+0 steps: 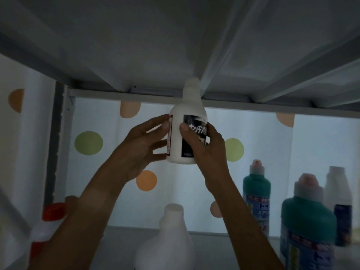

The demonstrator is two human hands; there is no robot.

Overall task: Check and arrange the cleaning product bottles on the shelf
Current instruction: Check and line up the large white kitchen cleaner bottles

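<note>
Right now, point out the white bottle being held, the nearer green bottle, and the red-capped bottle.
white bottle [176, 133], head view, bare body between labels.
nearer green bottle [307, 217], head view, green shoulder.
red-capped bottle [53, 211], head view, red cap.

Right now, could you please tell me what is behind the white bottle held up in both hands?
Behind the white black-labelled bottle: a backlit dotted curtain and a shelf crossbar. Whatever it covers stays hidden.
</note>
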